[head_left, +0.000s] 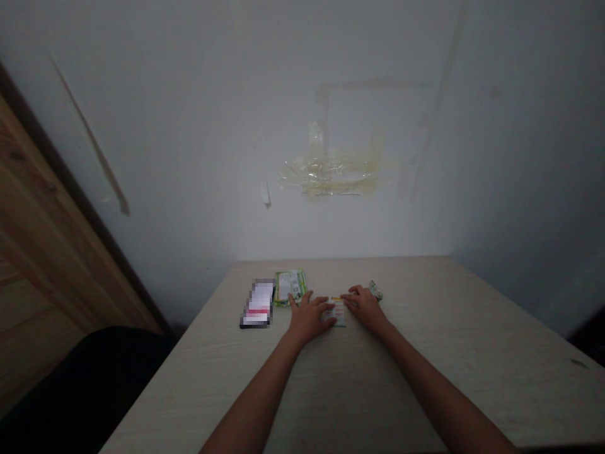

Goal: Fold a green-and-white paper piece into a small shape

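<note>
A small printed card or packet point(338, 312) with coloured rows and a yellow top edge lies flat on the table between my hands. My left hand point(309, 318) has its fingers spread, the thumb and some fingertips resting on the card's left side. From the other side, my right hand point(366, 307) reaches in with loosely bent fingers, their tips at the card's upper right edge. Just behind my left fingers lies a green and white packet point(289, 287), partly hidden by them. A crumpled green wrapper point(376, 290) sits right behind my right hand.
A phone point(258, 304) with a blurred, lit screen lies left of the green packet. The pale wooden table point(454, 353) meets a wall point(189, 157) with old tape on it. A dark object point(89, 384), perhaps a chair, and wooden boards point(42, 221) stand at the left.
</note>
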The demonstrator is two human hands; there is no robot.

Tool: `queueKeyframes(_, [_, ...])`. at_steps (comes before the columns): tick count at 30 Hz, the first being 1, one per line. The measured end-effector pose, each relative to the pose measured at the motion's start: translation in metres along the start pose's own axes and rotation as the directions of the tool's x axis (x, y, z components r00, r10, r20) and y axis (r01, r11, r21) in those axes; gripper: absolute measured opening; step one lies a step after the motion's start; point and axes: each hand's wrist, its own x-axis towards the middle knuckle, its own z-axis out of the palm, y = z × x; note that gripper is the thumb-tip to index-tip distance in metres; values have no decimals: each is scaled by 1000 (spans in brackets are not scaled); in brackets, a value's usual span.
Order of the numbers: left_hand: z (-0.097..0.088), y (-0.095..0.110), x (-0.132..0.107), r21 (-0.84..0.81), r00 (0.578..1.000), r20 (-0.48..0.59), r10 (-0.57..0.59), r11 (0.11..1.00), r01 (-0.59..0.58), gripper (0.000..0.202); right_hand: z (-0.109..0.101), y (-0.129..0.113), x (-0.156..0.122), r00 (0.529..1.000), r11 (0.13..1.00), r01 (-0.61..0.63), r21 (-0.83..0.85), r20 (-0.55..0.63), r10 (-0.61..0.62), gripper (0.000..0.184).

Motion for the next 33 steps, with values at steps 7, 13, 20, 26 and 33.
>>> queueKeyframes(7, [-1, 1, -1, 12, 1000, -20, 11, 1000, -11, 41, 0, 1, -4, 999, 999, 17, 42, -29, -16, 32])
queueKeyframes(13, [1, 1, -1, 4, 999, -46, 28, 1000, -28, 40, -2, -2, -8, 996, 996, 60, 62, -73, -55, 22])
queueKeyframes(20, [1, 0, -1, -25, 998, -57, 31, 999, -32, 40, -5, -14, -8, 997, 999, -13, 49, -81, 17, 19])
queueKeyframes(26, [1, 0, -1, -21, 998, -51, 33, 999, -34, 39, -8, -16, -8, 997, 999, -14, 53, -71, 18, 19])
queueKeyframes(33, [1, 0, -2, -9, 998, -57, 36, 999, -37, 39, -10, -11, -9, 1000, 997, 14, 74, -18, -13, 24])
